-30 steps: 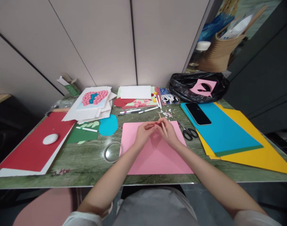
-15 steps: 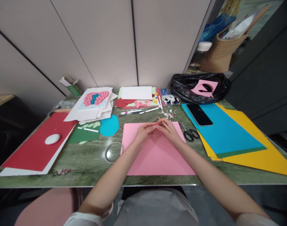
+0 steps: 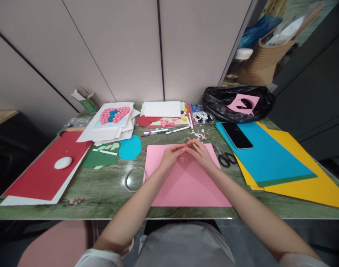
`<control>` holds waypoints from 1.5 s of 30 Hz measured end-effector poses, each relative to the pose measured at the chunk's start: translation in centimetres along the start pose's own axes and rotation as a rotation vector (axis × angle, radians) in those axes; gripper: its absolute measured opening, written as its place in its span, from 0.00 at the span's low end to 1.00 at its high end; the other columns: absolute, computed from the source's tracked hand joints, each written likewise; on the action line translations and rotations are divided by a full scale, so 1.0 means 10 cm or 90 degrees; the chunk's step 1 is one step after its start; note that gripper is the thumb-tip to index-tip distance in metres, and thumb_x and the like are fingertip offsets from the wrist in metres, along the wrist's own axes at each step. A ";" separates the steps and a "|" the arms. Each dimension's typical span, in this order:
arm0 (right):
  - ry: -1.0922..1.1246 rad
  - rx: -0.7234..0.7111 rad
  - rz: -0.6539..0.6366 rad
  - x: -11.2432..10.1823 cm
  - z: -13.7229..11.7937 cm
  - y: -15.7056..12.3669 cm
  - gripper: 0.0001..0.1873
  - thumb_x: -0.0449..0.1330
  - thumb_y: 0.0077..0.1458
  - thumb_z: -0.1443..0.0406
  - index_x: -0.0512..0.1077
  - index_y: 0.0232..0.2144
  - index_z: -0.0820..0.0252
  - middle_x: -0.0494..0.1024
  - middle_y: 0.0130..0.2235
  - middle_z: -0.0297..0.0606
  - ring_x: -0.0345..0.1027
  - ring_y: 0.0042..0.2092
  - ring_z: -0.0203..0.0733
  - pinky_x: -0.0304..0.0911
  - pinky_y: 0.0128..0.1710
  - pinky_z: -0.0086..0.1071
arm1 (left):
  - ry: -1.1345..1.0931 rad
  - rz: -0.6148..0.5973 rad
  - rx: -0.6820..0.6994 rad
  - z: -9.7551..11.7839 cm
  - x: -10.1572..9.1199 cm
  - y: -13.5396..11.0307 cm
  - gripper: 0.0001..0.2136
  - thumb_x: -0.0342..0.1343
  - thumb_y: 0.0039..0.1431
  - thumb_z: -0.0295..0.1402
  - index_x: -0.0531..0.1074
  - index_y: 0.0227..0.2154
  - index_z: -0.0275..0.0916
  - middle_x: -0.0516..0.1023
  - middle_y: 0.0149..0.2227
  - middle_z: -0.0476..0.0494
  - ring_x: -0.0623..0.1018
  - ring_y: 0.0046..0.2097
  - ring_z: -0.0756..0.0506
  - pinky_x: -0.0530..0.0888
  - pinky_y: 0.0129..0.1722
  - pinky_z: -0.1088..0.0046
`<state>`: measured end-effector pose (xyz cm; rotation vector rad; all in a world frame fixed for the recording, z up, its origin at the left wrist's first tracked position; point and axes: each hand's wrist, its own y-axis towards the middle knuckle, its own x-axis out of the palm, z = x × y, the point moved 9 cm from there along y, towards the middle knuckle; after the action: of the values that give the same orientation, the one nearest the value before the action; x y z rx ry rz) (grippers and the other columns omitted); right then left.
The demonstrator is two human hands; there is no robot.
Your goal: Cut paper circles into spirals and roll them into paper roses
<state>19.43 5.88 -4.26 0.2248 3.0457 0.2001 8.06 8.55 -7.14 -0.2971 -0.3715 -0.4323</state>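
My left hand (image 3: pixel 171 155) and my right hand (image 3: pixel 200 154) meet at the fingertips over the far part of a pink paper sheet (image 3: pixel 186 185). Between the fingertips is a small pinkish-red piece (image 3: pixel 185 146), too small and covered to make out fully; both hands pinch at it. A thin wooden stick (image 3: pixel 196 148) lies along my right hand, tucked in its fingers. Black-handled scissors (image 3: pixel 227 159) rest just right of the pink sheet. Left of it, a roll of tape (image 3: pixel 135 179) lies flat, touching or close to its edge.
Red paper (image 3: pixel 47 178) with a white oval object (image 3: pixel 63 162) lies left. Behind are a picture of pink and blue balls (image 3: pixel 114 115), markers (image 3: pixel 177 129) and paper scraps (image 3: pixel 200 135). Right are blue paper (image 3: pixel 272 159), a phone (image 3: pixel 236 135) and a black bag (image 3: pixel 214 102).
The whole view has shifted slightly. My fingers have moved a little around the small piece; both hands stay together over the pink sheet.
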 end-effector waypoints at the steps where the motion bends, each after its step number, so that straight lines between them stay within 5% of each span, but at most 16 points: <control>1: -0.002 -0.004 -0.004 0.00 0.00 0.00 0.12 0.61 0.49 0.58 0.64 0.34 0.55 0.71 0.36 0.33 0.67 0.40 0.41 0.62 0.42 0.35 | 0.006 -0.001 0.002 0.00 0.00 0.00 0.15 0.64 0.44 0.34 0.77 0.37 0.36 0.79 0.38 0.41 0.75 0.34 0.49 0.68 0.29 0.76; 22: -0.112 -0.105 0.043 -0.04 -0.08 -0.04 0.10 0.59 0.51 0.59 0.64 0.34 0.55 0.69 0.33 0.35 0.65 0.35 0.41 0.60 0.37 0.35 | 0.052 0.017 0.016 0.01 0.05 -0.04 0.14 0.65 0.43 0.34 0.75 0.36 0.37 0.80 0.35 0.42 0.76 0.35 0.48 0.70 0.34 0.73; 45: 0.030 0.012 -0.005 0.02 0.03 -0.01 0.14 0.61 0.49 0.54 0.64 0.34 0.53 0.73 0.35 0.33 0.69 0.41 0.42 0.64 0.45 0.39 | -0.033 0.033 -0.005 0.01 -0.04 -0.02 0.17 0.67 0.40 0.33 0.76 0.36 0.35 0.78 0.34 0.43 0.75 0.32 0.50 0.69 0.30 0.75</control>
<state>19.21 5.82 -4.56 0.2113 3.0965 0.1798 7.60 8.51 -7.21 -0.3258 -0.4119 -0.3752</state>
